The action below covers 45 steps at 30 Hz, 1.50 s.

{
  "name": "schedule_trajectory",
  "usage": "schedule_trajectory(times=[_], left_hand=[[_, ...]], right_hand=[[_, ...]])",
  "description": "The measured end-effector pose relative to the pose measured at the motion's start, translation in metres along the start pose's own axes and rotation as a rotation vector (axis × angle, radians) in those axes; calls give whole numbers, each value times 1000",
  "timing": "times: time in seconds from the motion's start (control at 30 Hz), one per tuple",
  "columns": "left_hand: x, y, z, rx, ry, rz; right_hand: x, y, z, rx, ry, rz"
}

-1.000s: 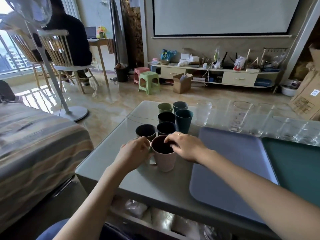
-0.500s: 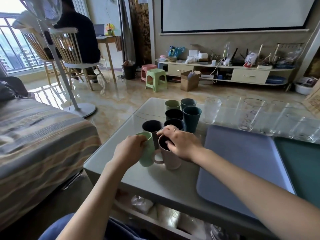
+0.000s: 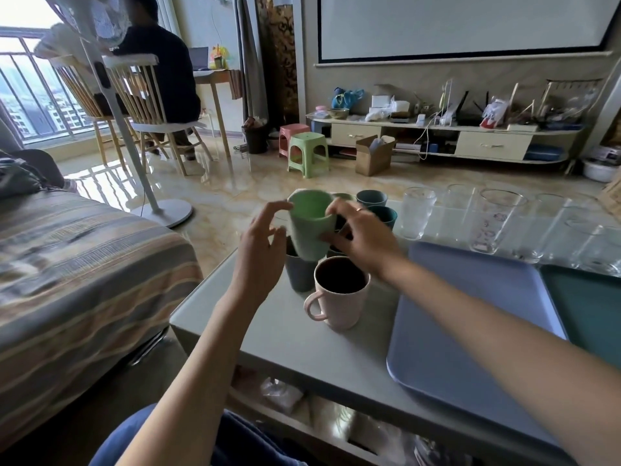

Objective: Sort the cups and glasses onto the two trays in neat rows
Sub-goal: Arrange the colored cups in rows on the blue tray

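My right hand (image 3: 361, 238) grips the light green cup (image 3: 311, 225) by its right side, thumb low and fingers up near the rim, and holds it in the air, tilted a little, above the cluster of cups. My left hand (image 3: 262, 253) is beside the cup's left side with its fingers spread and loose; the fingertips are at or just off the cup's wall, and I cannot tell if they touch. Under the lifted cup, a grey-blue cup (image 3: 299, 274) stands on the table (image 3: 268, 334), and just near and right of it stands the pink mug (image 3: 341, 292), upright, dark inside, its handle turned to the left. Farther back, two teal cups (image 3: 376, 205) show past my right hand, and other dark cups are mostly hidden behind it. A row of clear glasses (image 3: 495, 220) runs along the far edge of the table to the right. The lavender tray (image 3: 470, 317) lies flat to the right of the pink mug with nothing on it, and the dark green tray (image 3: 591, 307) lies against its right edge, partly cut off.
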State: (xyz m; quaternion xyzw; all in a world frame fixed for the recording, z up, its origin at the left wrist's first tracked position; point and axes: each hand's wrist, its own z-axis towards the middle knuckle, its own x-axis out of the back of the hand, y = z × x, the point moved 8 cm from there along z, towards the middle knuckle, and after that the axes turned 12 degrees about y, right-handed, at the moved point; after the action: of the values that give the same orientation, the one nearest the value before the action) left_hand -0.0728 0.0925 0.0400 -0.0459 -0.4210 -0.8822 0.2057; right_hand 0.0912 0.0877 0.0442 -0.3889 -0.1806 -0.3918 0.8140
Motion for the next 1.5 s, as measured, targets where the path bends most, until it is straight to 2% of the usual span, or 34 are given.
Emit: schedule_trajectory(times=[0.07,0.2,0.27,0.4,0.57,0.77,0.9,1.1,1.2,1.27,1.3,1.33,1.4,1.5], left_hand=[[-11,-16,6,34,-12,111],[-61,-57,-2,-109,-425,556],[-75,-72,-3,-152,-531,659],[-84,-80,0,-102,-515,721],[-88,-68,1,-31,-473,593],[-75,-40,17,-123,-312,553],[-76,-27,22,-145,-278,535],[-70,-9,28,-295,-195,629],[-65,8,33,-330,-145,622],[-65,27,34,-365,-114,565],[-65,37,34,-373,-103,521],[-67,48,33,-379,-103,473],[-75,68,26,-404,-128,385],[-95,90,8,-422,-202,296]], right_hand=[[30,19,10,-30,109,-16],[82,76,16,-140,220,-152],[100,111,7,-224,224,-233],[113,176,-20,-363,168,-316],[107,226,-25,-460,179,-348],[77,258,-28,-490,101,-422],[68,270,-32,-506,97,-423],[64,261,-40,-549,-31,-440],[75,212,-45,-409,205,-444],[78,169,-46,-305,357,-281],[78,149,-43,-265,383,-166],[75,131,-39,-243,367,-40],[64,99,-29,-237,227,199],[49,66,-20,-240,17,390]])
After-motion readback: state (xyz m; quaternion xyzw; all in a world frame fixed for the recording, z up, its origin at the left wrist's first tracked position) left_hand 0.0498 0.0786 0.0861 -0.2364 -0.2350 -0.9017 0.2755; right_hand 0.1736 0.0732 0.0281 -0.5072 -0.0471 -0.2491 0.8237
